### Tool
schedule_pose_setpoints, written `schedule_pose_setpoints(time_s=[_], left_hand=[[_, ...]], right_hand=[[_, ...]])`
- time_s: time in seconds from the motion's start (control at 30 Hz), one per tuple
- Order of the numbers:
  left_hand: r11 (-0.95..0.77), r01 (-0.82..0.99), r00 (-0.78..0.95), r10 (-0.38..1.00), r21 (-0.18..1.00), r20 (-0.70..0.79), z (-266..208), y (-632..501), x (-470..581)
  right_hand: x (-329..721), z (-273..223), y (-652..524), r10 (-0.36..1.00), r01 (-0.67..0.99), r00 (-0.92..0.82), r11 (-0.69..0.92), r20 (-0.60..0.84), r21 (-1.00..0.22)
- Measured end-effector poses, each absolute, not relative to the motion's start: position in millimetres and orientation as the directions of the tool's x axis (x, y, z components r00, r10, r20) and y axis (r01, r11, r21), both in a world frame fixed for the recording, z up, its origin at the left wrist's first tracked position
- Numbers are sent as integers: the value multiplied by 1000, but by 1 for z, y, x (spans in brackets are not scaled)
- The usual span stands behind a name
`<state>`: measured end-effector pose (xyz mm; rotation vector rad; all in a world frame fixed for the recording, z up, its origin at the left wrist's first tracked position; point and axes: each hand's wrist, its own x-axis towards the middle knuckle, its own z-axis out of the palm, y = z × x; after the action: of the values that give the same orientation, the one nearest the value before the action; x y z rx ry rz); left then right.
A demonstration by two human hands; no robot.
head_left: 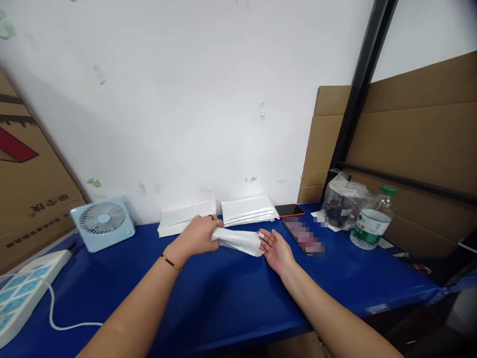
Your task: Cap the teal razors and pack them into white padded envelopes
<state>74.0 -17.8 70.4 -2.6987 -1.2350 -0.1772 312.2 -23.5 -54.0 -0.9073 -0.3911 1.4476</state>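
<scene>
From my remote post: scuffed white wall behind smooth blue tabletop; at left, brown cardboard box, black characters unreadable to me. Clear plastic bottle, green-capped, stands right, green-and-white label too small to read. Left hand, fingers closed, grips one end of thin, crinkled white pouch over tabletop's middle. Right hand, palm up, fingers loosely extended, touches other end. Pouch's long axis runs left to right, right end dipping slightly.

A fan, power strip and bottle rest on a blue table.
</scene>
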Motion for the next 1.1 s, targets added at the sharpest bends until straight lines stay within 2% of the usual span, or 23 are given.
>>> schedule_pose_setpoints(time_s=[0.13,0.23,0.4,0.5,0.6,0.67,0.73,0.83,0.93,1.1], left_hand=[[-660,702,711,673,-267,204,116,-28,83],[-671,654,747,645,-348,160,131,-32,94],[-681,574,789,608,-455,84,131,-35,109],[-659,552,802,587,-510,110,128,-39,111],[-631,573,797,579,-523,174,127,-37,107],[-628,589,785,595,-508,173,127,-33,103],[-638,603,764,635,-479,115,126,-27,98],[-644,632,710,704,-431,-13,125,-20,94],[-605,678,639,766,-419,-72,126,-16,94],[-551,708,592,804,-441,-53,133,-14,98]], right_hand=[[292,-50,-20,936,-827,89,-121,-341,-549],[282,-49,-20,932,-881,6,-167,-364,-442],[276,-51,-21,921,-894,-71,-229,-384,-385],[275,-53,-19,932,-868,-52,-219,-358,-446],[273,-58,-17,957,-681,47,-180,-287,-710],[274,-61,-15,977,-426,101,-129,-188,-895],[279,-63,-13,989,-116,130,-55,-70,-992],[293,-63,-9,986,252,145,39,77,-967],[306,-62,-5,978,405,146,76,147,-911],[309,-62,-8,969,577,113,116,220,-808]])
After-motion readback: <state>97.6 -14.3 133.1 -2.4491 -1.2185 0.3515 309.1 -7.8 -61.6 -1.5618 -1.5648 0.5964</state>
